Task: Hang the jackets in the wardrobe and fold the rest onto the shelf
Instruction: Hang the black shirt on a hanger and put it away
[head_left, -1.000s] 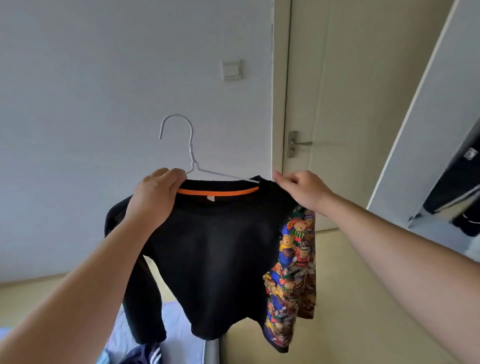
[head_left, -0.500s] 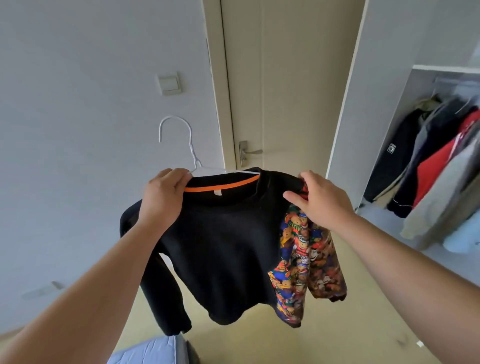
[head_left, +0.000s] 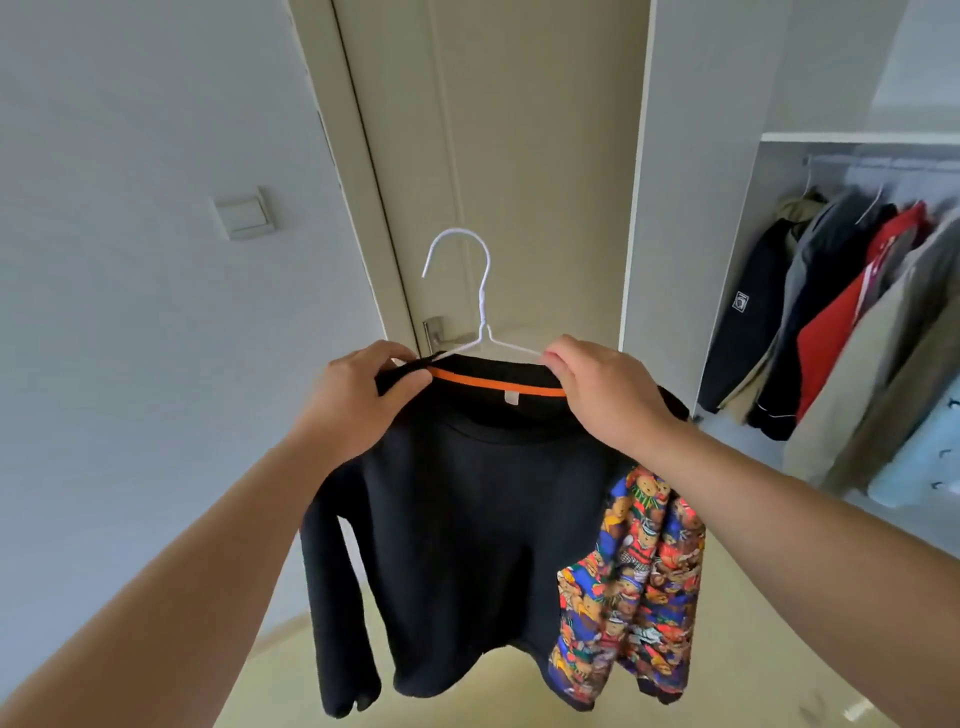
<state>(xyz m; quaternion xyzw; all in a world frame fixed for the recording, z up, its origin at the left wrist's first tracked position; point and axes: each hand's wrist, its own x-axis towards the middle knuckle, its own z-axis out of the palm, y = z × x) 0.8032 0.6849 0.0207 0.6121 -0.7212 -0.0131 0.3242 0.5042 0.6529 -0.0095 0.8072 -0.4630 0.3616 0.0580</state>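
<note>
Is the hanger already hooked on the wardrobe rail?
No, the white hanger is held up before the door, left hand and right hand gripping the black top.

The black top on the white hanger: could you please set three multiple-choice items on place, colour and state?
1. Where is the open white wardrobe? A. right of the cream door B. left of it C. above it
2. What colour is the strip inside the collar of the black fabric top? A. green B. orange C. white
3. How is the hook of the white wire hanger? A. on the wardrobe rail B. free in the air C. on the door handle

A: the hung jackets show beyond the door's right side. B: the strip lining the neckline, which the left hand and right hand grip, is orange. B: the hook catches nothing.
</note>
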